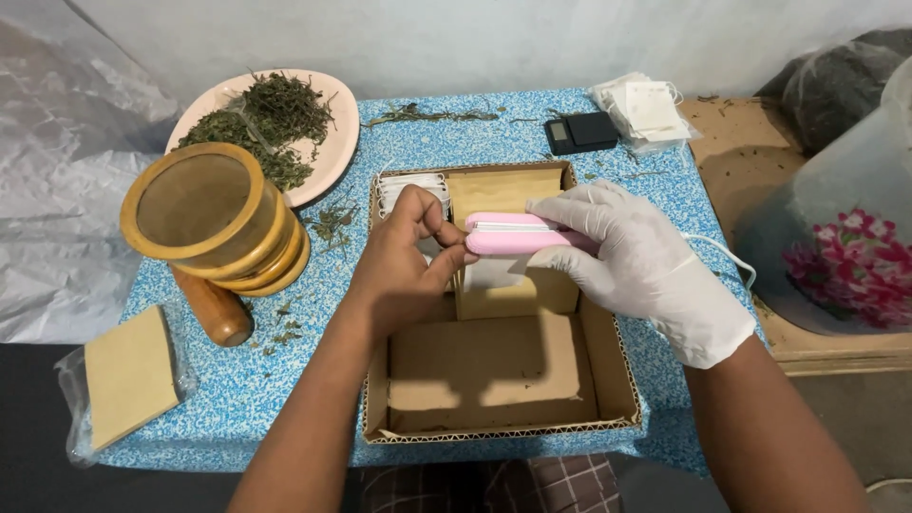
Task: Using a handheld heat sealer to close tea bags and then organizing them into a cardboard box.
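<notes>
Pink sealer (513,234) in gloved R hand (646,266), pouch (494,275) half hidden

Blue speckled table (237,399): cardboard tray (494,423), herb plate (328,157), sieves (214,218), scale (581,133).

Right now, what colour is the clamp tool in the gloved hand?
Pink, with a white strip along the clamp tool; the head view shows it.

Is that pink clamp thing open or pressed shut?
Pressed shut. The gloved right hand squeezes the pink clamp, its two halves meeting on a small white bag that the bare left hand holds.
</notes>
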